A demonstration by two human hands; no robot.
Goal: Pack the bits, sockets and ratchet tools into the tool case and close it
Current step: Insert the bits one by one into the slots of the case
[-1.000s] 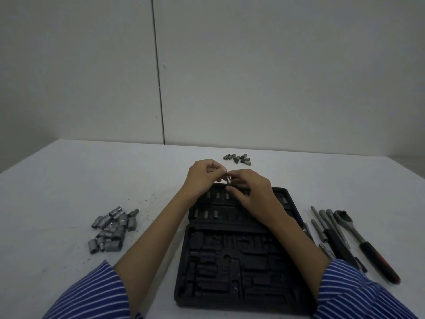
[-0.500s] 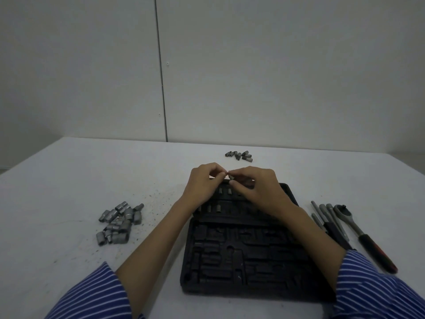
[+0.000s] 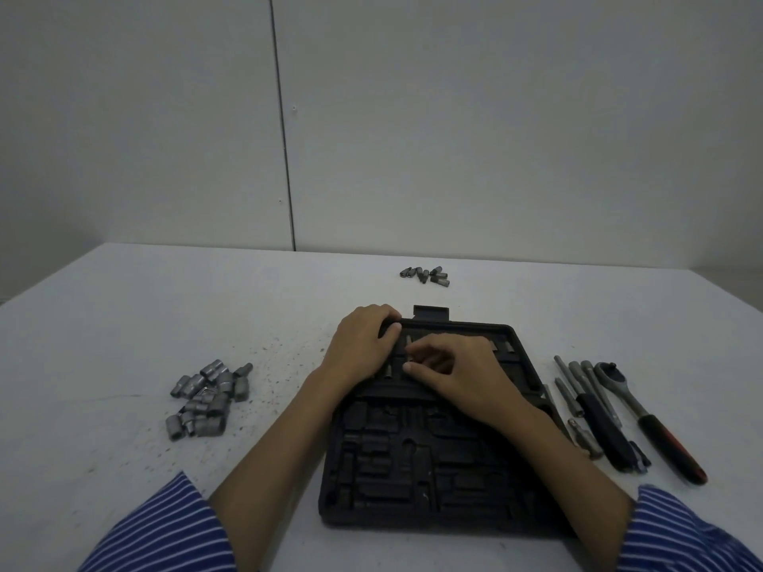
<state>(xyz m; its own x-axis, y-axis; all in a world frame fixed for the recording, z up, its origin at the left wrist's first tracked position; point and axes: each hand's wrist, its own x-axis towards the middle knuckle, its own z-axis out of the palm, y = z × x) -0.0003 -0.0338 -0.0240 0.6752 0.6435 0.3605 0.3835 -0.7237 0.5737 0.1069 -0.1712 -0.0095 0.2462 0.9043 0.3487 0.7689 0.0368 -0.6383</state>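
Here the right hand [image 3: 462, 373] pinches a bit [image 3: 411, 357] over the case [image 3: 433, 468]; left hand [image 3: 361, 346] grips its rim.

Black tool case [image 3: 417, 472] open, flat; sockets [image 3: 208, 396] heaped left.

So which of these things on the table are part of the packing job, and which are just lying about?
Part of the job: tool case, bits, sockets, ratchet, extension bars, both hands.

Just there: table, dark specks, wall.
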